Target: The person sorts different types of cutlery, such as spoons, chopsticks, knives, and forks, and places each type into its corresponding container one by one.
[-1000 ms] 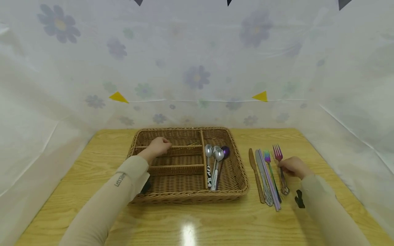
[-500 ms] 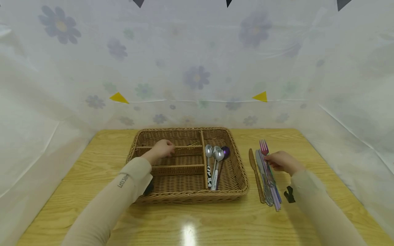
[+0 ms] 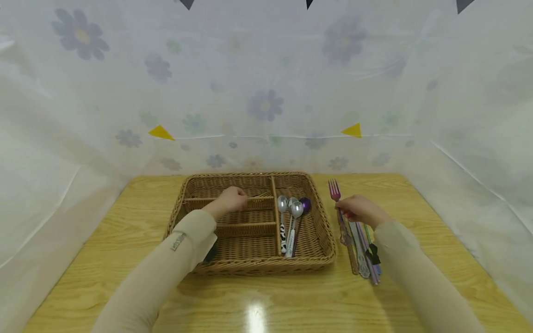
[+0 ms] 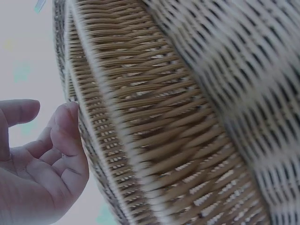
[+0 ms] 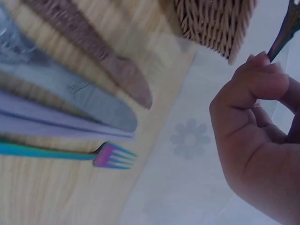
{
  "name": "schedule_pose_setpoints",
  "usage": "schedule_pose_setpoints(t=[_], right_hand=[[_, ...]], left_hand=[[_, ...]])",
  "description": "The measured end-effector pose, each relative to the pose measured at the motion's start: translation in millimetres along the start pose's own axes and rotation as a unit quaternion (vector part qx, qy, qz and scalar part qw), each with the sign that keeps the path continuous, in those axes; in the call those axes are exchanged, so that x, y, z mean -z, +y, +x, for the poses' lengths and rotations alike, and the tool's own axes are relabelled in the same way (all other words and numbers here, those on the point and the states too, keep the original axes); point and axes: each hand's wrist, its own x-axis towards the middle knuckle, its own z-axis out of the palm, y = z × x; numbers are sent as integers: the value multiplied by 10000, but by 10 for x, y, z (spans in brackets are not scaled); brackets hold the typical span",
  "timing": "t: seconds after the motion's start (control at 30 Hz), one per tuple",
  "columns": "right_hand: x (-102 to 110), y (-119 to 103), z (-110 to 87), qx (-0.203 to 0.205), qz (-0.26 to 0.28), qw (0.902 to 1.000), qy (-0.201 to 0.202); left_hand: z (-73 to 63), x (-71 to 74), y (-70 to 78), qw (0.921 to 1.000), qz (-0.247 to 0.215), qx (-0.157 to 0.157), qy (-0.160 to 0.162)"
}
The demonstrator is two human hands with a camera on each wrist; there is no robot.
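My right hand [image 3: 361, 209] pinches a purple fork [image 3: 334, 188] by its neck, tines up, just right of the wicker basket [image 3: 250, 267]. In the right wrist view its handle [image 5: 285, 30] shows past the fingertips. Below this hand on the table lie a copper-coloured knife [image 5: 126, 79], a silver knife [image 5: 110, 111], lilac chopsticks [image 5: 61, 119] and a rainbow fork [image 5: 111, 155]. Over the basket's left compartments hovers my left hand [image 3: 231, 201]. Its thumb and loosely curled fingers stand apart in the left wrist view, holding nothing.
Several spoons [image 3: 296, 210], one of them purple [image 3: 306, 205], lie in the basket's right compartment. Thin dividers [image 3: 241, 225] split the left side into three. A flowered white curtain [image 3: 266, 69] closes off the back and sides of the wooden table [image 3: 308, 300].
My right hand has carried the purple fork left, from right of the other cutlery, across it to the basket's side. My left hand has drifted a little right over the basket.
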Motion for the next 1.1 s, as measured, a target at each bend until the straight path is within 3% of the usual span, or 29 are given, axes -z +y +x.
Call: schedule_pose_setpoints(t=[0.17, 0.37, 0.53, 0.8, 1.1], right_hand=[[-102, -162, 48, 100, -39, 9999, -116], [-266, -335, 114, 179, 42, 9998, -82], [-384, -483, 145, 276, 67, 9995, -115], [-504, -682, 181, 204, 58, 9997, -78], [-629, -787, 225, 159, 133, 9998, -57]], left_hand=[[-13, -25, 111, 9998, -115, -94, -134], [-19, -154, 227, 9990, 153, -301, -283], [2, -258, 304, 9991, 15, -237, -347], [-37, -434, 487, 9915, -341, -495, -1153], [19, -650, 615, 9849, -352, -616, -1582]])
